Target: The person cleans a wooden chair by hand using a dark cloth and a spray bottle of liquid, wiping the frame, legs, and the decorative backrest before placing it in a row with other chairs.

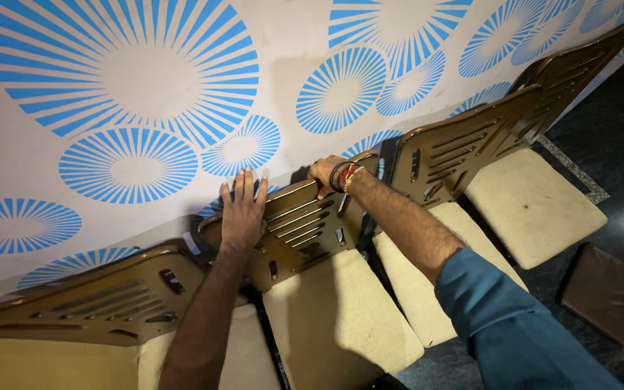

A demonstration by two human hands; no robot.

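Left hand lying flat, fingers together, on brown slotted chair back, right hand gripping its top edge, blue-sunburst wall running behind chair back, dark floor lying right of it.

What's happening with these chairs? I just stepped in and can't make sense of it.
A person leans over a row of brown chairs with cream seat cushions, set against a white wall covering with blue sunburst circles. The left hand lies flat, fingers spread, on the slotted back of the middle chair. The right hand grips that backrest's top edge. A loose brown cushion lies on the dark floor to the right.
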